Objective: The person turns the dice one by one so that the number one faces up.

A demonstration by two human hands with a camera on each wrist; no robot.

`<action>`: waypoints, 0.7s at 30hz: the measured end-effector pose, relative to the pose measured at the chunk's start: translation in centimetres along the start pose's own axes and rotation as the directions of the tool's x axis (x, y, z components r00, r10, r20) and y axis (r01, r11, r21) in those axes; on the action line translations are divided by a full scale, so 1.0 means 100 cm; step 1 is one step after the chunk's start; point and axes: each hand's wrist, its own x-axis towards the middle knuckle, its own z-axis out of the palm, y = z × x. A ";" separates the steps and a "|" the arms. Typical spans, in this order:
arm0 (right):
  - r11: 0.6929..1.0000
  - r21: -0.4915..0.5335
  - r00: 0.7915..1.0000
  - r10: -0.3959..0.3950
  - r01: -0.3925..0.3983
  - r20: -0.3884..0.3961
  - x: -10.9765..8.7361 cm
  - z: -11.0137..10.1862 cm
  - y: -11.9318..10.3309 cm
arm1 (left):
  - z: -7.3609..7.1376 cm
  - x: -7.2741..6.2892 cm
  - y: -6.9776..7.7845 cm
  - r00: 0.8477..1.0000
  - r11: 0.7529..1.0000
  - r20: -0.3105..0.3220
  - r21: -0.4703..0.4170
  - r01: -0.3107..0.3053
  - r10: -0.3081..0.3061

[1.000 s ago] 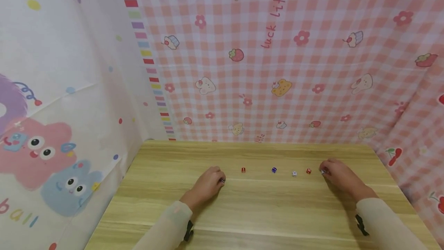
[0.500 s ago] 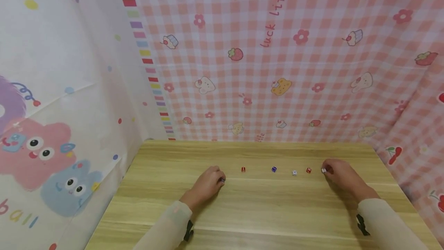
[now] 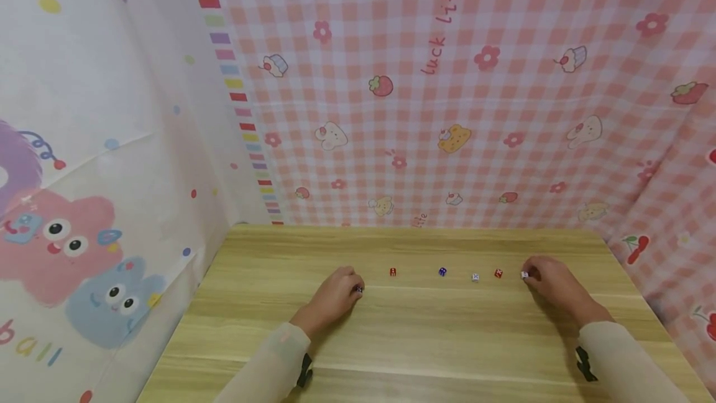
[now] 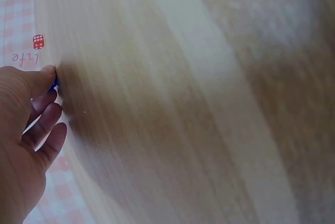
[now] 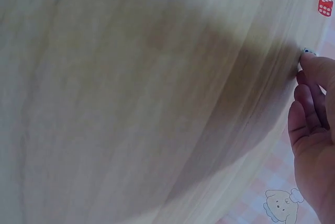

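Note:
My left hand [image 3: 333,294] rests at the left end of a row of dice and pinches a dark blue die [image 4: 54,84], mostly covered by the thumb and fingers. At the row's other end, my right hand [image 3: 550,282] has a white die [image 3: 524,275] between thumb and forefinger, low at the table surface. Between the hands, from left to right, lie a red die [image 3: 393,272], a blue die [image 3: 442,272], a white die [image 3: 475,277] and another red die [image 3: 498,273]. That last red die [image 5: 325,7] also shows near the fingertips in the right wrist view.
The dice stand on a wood-grain table [image 3: 414,341], toward its back edge. A pink checked cloth [image 3: 414,104] hangs behind, and a white cartoon-print cloth [image 3: 145,191] hangs on the left. Dark straps [image 3: 304,370] circle both wrists.
My right hand has shifted slightly right with the white die, which now shows more clearly at the fingertips. The left hand and the other dice stay in place.

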 end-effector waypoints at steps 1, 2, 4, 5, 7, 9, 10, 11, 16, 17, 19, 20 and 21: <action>1.000 0.007 1.000 0.004 -0.004 0.004 0.000 0.000 0.000 | 0.000 0.000 0.000 1.000 1.000 0.003 -0.001 0.002 -0.002; 1.000 0.012 1.000 0.006 -0.006 0.009 0.000 0.000 0.001 | 0.000 0.000 0.000 1.000 1.000 0.004 -0.001 0.002 -0.002; 1.000 0.013 1.000 0.008 -0.008 0.010 0.001 0.001 0.001 | 0.000 0.000 -0.001 1.000 1.000 0.003 -0.001 0.000 0.000; 1.000 0.014 1.000 0.006 -0.006 0.011 0.001 0.001 0.001 | 0.000 0.000 -0.001 1.000 1.000 0.002 0.001 -0.001 0.001; 1.000 0.009 1.000 -0.008 0.008 0.011 0.001 0.001 0.001 | 0.001 0.000 -0.001 1.000 1.000 -0.003 0.002 -0.004 0.004; 1.000 0.000 1.000 -0.019 0.019 0.005 0.001 0.001 0.000 | 0.001 0.000 -0.002 1.000 1.000 -0.007 0.002 -0.008 0.008; 1.000 -0.005 1.000 -0.025 0.025 0.004 0.002 0.001 0.000 | 0.001 0.000 -0.002 1.000 1.000 -0.008 0.002 -0.010 0.010; 1.000 -0.007 1.000 -0.030 0.030 0.003 0.002 0.001 0.000 | 0.001 0.000 -0.002 1.000 1.000 -0.008 0.003 -0.010 0.010; 0.998 -0.020 0.999 -0.054 0.054 0.000 0.003 0.000 0.000 | 0.000 -0.001 -0.001 1.000 1.000 -0.005 0.001 -0.014 0.014; 0.998 -0.022 0.999 -0.054 0.054 0.000 0.003 0.000 0.000 | -0.001 -0.001 0.000 1.000 1.000 -0.004 0.000 -0.014 0.014; 0.998 -0.022 0.999 -0.052 0.052 0.002 0.003 0.000 0.000 | -0.001 -0.001 0.000 1.000 1.000 -0.001 -0.001 -0.011 0.011; 0.999 -0.019 0.999 -0.049 0.050 0.004 0.003 0.000 0.000 | -0.001 -0.001 0.000 1.000 1.000 0.000 -0.002 -0.008 0.008; 0.999 -0.018 0.999 -0.044 0.044 0.005 0.003 0.000 -0.001 | -0.001 0.000 0.000 1.000 1.000 0.002 -0.003 -0.004 0.004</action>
